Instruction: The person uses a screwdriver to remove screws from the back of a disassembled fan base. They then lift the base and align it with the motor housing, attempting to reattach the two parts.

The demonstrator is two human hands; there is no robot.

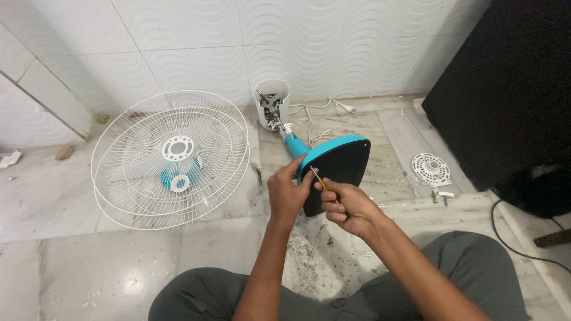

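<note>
My left hand (287, 193) steadies the teal fan base (334, 169) at centre; my right hand (348, 208), at four o'clock, grips a screwdriver (319, 179) against it. Fan grilles (169, 157) lie at nine o'clock.

Screwdriver (320, 180) handle hidden inside right hand (348, 205); tip too small to tell. Fan base (336, 169) near edge covered by both hands. Black cabinet (505, 83) cut off at right edge. Blue blades (178, 176) mostly behind grilles (169, 157).

We see two white fan grilles (169, 157) on the marble floor (53, 202); far right of them lie a round white cover (431, 168) and a black cabinet (505, 83).
</note>
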